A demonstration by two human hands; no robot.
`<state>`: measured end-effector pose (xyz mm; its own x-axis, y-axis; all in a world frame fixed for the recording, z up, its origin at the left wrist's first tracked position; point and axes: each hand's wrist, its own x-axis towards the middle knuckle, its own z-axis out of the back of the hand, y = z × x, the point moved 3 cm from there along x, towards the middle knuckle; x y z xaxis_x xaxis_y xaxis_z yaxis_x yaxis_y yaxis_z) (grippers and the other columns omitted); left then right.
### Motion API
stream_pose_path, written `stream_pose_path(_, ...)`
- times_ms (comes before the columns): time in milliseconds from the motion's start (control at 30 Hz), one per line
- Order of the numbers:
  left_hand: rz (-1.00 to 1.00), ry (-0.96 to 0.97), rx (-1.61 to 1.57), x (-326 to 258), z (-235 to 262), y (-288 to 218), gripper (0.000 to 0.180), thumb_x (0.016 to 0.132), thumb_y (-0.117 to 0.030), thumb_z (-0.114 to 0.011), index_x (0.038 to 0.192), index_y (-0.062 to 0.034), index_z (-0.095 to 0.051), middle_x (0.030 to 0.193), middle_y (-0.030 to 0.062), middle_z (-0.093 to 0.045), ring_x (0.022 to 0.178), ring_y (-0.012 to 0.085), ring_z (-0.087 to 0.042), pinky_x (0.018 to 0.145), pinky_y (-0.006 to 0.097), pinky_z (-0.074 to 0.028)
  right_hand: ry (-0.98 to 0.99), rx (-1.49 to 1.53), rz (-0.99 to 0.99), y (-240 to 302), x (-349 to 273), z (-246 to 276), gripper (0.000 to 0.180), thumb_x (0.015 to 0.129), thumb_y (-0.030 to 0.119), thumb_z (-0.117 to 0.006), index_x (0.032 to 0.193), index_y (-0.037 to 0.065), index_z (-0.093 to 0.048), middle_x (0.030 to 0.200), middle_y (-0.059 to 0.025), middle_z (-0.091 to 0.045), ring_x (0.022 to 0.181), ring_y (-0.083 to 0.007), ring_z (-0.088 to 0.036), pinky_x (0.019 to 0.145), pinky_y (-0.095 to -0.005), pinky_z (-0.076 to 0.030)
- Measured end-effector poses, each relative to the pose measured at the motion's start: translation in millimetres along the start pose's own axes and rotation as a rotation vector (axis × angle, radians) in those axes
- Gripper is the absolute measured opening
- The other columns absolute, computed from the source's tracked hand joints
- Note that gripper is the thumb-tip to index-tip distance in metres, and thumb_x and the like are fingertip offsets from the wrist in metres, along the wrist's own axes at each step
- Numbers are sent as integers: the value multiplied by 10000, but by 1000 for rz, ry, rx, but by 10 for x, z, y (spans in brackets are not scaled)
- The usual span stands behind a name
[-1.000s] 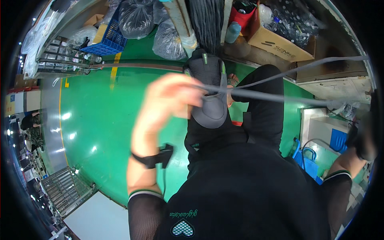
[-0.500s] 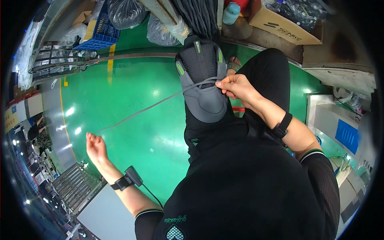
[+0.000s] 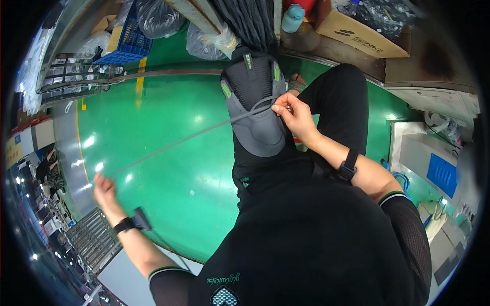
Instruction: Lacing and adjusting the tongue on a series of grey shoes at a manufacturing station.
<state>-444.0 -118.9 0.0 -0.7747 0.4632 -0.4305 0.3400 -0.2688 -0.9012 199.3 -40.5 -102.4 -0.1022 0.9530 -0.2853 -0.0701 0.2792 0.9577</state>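
Observation:
A dark grey shoe with light green side tabs rests on my leg, its toe toward me. A grey shoelace crosses the lower part of its opening and stretches far out to the left. At that far end my left hand, a little blurred, is closed on the lace. My right hand pinches the lace at the shoe's right side, between thumb and forefinger. A bundle of dark grey laces hangs just beyond the shoe's heel.
A blue crate and clear plastic bags stand at the far left. Far right, a cardboard box holds small bagged items, beside a light blue bottle. A metal rack is at lower left, above a green floor.
My left hand has moved further left and slightly toward me, drawing the lace out longer. My right hand keeps its pinch beside the shoe and has shifted slightly left.

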Motion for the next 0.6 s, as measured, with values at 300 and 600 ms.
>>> stream_pose_path(300,-270,-363,275,284,1423,-132,251,876,-154,-549,1120,-120,-599,888,-1,-613,644,128,-503,529,250,-329,42,523,-133,259,198,-10,171,956,48,-520,1088,-60,-524,879,-160,-651,751,-229,-692,652,-313,-580)
stream_pose_path(600,-475,793,472,-2399,-2652,1991,47,877,-44,-645,898,-18,-612,1028,81,-585,874,153,-563,778,270,-472,54,-61,-79,266,92,49,120,901,104,-604,844,0,-622,657,-48,-647,525,-108,-616,466,-248,-442)
